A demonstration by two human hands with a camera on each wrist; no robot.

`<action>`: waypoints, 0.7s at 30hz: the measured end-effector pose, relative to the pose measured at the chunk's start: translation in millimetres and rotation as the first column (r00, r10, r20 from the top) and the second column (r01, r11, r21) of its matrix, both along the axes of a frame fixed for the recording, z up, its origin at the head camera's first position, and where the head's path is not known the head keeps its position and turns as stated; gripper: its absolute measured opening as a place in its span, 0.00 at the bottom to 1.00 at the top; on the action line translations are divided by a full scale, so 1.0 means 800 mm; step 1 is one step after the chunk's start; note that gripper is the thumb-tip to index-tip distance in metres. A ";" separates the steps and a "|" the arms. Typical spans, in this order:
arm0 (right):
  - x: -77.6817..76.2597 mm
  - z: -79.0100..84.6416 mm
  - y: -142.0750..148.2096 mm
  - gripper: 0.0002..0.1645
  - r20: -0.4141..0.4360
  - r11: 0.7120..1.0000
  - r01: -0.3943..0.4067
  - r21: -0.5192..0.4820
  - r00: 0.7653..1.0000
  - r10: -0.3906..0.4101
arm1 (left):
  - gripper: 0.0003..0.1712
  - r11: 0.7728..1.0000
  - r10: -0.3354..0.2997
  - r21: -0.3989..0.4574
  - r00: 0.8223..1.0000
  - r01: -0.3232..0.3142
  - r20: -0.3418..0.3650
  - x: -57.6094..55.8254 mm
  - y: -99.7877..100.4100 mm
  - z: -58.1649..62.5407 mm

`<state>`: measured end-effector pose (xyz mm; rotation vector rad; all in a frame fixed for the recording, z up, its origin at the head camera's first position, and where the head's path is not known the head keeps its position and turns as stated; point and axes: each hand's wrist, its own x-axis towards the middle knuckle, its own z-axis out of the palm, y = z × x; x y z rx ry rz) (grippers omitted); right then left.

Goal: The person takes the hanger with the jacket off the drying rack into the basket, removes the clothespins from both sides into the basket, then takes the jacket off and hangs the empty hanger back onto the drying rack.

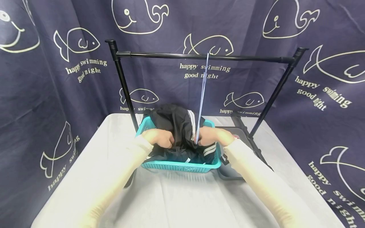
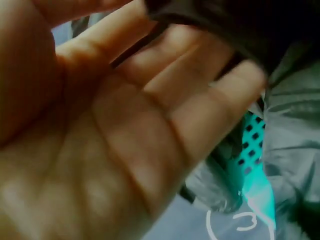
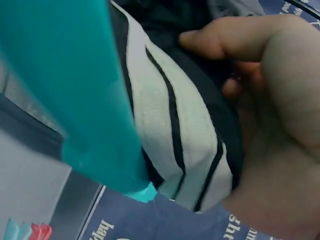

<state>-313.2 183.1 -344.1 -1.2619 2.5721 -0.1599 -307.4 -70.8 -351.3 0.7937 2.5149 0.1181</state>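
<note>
A black garment with white stripes (image 1: 178,126) lies bunched in a turquoise basket (image 1: 176,166). My left hand (image 1: 162,138) grips its dark cloth on the left side; in the left wrist view the fingertips go behind a black fold. On the right, my right hand (image 1: 211,136) pinches the garment between thumb and fingers, close to a striped part (image 3: 170,110) beside the basket's rim (image 3: 100,125). A thin pale blue hanger (image 1: 201,95), seen edge-on, hangs from the rod down in front of my right fingers.
A black rack with a horizontal rod (image 1: 176,56) stands over the basket. To the right is a grey tray (image 1: 231,172), partly behind my sleeve, with red and light blue clips (image 3: 40,231) in the right wrist view. A dark curtain (image 1: 85,133) surrounds the white table (image 1: 168,199).
</note>
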 end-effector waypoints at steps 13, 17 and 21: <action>-0.009 0.007 0.019 0.13 0.230 0.989 0.134 -0.064 0.966 -0.116 | 0.20 0.999 0.015 0.045 0.996 -0.019 0.084 0.001 -0.004 0.007; -0.019 0.024 0.036 0.11 0.165 0.913 0.332 -0.238 0.940 -0.299 | 0.15 0.939 0.130 0.324 0.991 -0.119 -0.013 -0.002 -0.029 0.023; -0.033 0.032 0.048 0.17 0.080 0.827 0.495 -0.267 0.866 -0.493 | 0.09 0.846 0.380 0.480 0.894 -0.232 -0.237 -0.015 -0.051 0.021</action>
